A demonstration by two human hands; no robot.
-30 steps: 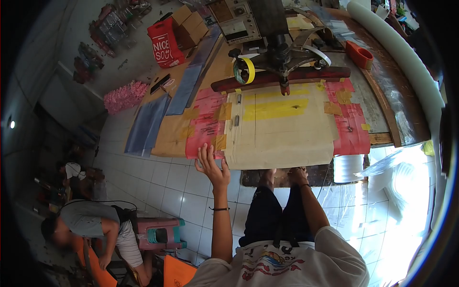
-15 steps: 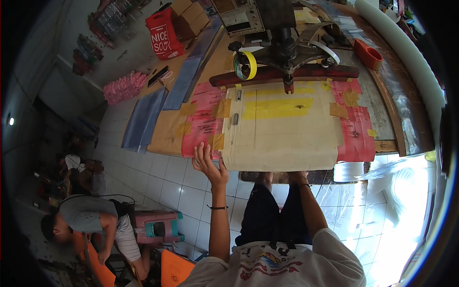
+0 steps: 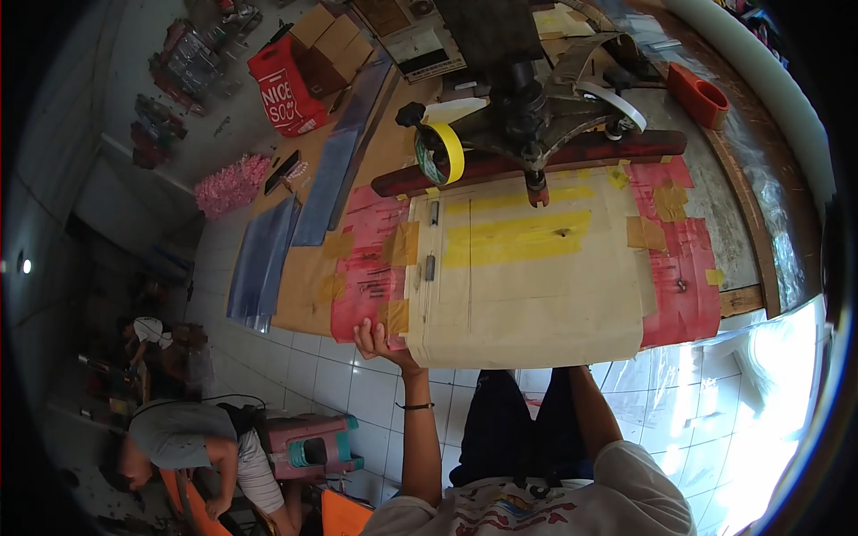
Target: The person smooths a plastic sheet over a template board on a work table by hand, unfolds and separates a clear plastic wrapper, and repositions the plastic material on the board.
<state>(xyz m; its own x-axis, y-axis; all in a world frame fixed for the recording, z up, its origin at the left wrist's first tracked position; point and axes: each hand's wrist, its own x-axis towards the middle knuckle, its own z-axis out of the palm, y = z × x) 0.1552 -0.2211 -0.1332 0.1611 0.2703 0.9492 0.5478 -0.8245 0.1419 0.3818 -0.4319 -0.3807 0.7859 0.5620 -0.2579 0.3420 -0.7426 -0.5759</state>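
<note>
My left hand [image 3: 384, 347] is at the front edge of the work table, its fingertips on the lower end of the red taped strip [image 3: 362, 268] and its palm partly under the edge. My right hand is hidden below the beige sheet [image 3: 536, 304]; only the forearm shows. The sheet lies flat, with yellow tape bands [image 3: 518, 238] and two small metal pieces on its left side. Above its far edge stands the dark press head with a long dark red bar [image 3: 581, 154]. A yellow tape roll [image 3: 450, 152] hangs on the press.
Blue plastic sheets [image 3: 264, 263] lie at the table's left. A red bag [image 3: 286, 89] and cardboard box [image 3: 331, 49] stand behind. An orange-red ring [image 3: 697, 96] is at the back right. Another person [image 3: 188, 438] bends over at lower left, near a stool [image 3: 313, 447].
The view has shifted, so the table sits lower and larger. My left hand has slipped partly under the table edge. My right hand, visible low down before, is now hidden under the sheet.
</note>
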